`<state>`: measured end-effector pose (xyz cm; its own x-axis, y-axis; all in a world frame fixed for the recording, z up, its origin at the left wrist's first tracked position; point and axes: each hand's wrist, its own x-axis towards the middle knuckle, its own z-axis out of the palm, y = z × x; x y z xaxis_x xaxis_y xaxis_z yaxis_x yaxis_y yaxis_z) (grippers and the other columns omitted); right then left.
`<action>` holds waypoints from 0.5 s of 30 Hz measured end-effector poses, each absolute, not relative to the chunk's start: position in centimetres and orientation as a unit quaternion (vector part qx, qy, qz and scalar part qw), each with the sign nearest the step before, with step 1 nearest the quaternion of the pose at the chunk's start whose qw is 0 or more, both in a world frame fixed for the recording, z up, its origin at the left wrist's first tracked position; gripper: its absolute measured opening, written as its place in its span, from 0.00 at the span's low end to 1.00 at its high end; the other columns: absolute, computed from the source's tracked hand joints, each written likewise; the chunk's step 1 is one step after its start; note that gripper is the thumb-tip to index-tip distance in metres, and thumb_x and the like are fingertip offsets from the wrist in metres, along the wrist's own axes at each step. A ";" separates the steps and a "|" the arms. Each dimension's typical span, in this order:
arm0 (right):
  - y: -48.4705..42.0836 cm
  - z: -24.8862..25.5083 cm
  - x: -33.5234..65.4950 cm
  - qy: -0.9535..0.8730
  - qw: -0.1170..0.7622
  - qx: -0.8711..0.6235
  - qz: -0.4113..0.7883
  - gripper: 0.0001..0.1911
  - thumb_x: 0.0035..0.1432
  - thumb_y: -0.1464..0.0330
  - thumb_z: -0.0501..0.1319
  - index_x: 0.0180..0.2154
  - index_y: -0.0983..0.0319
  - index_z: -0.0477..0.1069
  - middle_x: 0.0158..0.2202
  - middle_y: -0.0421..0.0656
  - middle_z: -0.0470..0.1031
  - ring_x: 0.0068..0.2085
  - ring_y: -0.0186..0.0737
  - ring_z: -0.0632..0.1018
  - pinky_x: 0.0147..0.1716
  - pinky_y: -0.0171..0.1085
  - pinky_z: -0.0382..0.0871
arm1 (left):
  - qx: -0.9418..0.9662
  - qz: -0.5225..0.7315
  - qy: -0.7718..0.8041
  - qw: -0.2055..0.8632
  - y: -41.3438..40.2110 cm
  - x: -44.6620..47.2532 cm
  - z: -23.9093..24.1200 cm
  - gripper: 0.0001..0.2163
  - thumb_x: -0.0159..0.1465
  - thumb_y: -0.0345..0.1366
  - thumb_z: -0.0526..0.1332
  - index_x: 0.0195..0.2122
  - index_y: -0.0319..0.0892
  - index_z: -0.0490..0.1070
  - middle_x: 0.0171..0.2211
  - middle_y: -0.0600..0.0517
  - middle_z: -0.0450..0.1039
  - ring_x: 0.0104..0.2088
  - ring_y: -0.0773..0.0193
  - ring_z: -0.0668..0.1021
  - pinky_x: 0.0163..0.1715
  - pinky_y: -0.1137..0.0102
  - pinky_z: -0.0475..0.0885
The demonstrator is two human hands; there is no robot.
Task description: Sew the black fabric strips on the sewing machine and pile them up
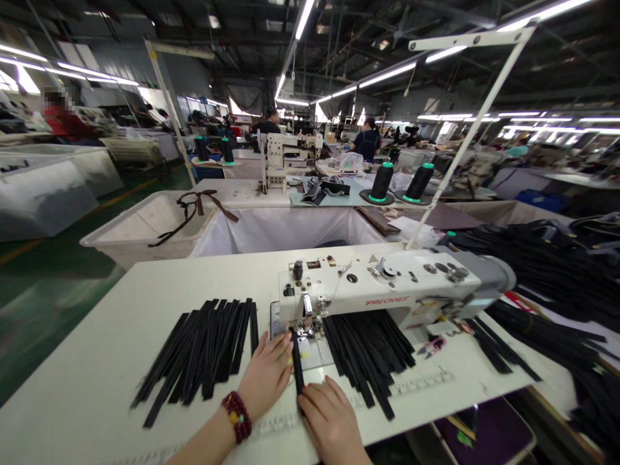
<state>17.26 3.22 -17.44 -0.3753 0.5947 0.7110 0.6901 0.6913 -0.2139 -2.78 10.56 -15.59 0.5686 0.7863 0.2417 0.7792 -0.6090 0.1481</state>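
A narrow black fabric strip runs from the needle area of a white sewing machine toward me. My left hand, with a dark red bead bracelet at its wrist, lies with fingers stretched out along the strip's left side, fingertips close to the presser foot. Nearer to me, my right hand has its fingers closed on the strip's near end; the thumb is hidden. A fanned pile of black strips lies left of my left hand. More black strips lie under the machine arm.
Small pink-handled thread snips lie right of the strips under the arm. A few strips rest farther right, beside heaped dark fabric. Behind the table are a white bin and thread cones. Several people work farther back.
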 end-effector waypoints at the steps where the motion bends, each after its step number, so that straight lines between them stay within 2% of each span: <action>1: 3.3 -17.4 17.2 -0.825 0.400 -0.395 -0.051 0.15 0.73 0.69 0.49 0.46 0.61 0.74 0.42 0.44 0.81 0.45 0.40 0.80 0.58 0.45 0.66 | 0.885 0.141 0.443 0.013 10.8 -2.7 -15.5 0.19 0.65 0.30 0.55 0.58 0.37 0.69 0.60 0.42 0.71 0.60 0.49 0.71 0.63 0.43 0.62; 8: 3.1 -17.3 17.1 -0.813 0.388 -0.434 -0.003 0.11 0.69 0.71 0.54 0.48 0.58 0.74 0.44 0.43 0.80 0.46 0.41 0.79 0.59 0.47 0.64 | 0.882 0.147 0.448 0.010 11.2 -2.7 -15.6 0.19 0.66 0.30 0.54 0.58 0.41 0.69 0.61 0.43 0.70 0.61 0.52 0.70 0.64 0.46 0.60; 15: 3.0 -16.9 16.9 -0.806 0.384 -0.448 0.033 0.11 0.67 0.72 0.56 0.48 0.57 0.73 0.45 0.42 0.80 0.47 0.41 0.78 0.59 0.48 0.62 | 0.881 0.144 0.451 0.016 11.2 -2.5 -15.7 0.20 0.67 0.30 0.53 0.59 0.40 0.68 0.61 0.42 0.70 0.61 0.51 0.70 0.64 0.46 0.59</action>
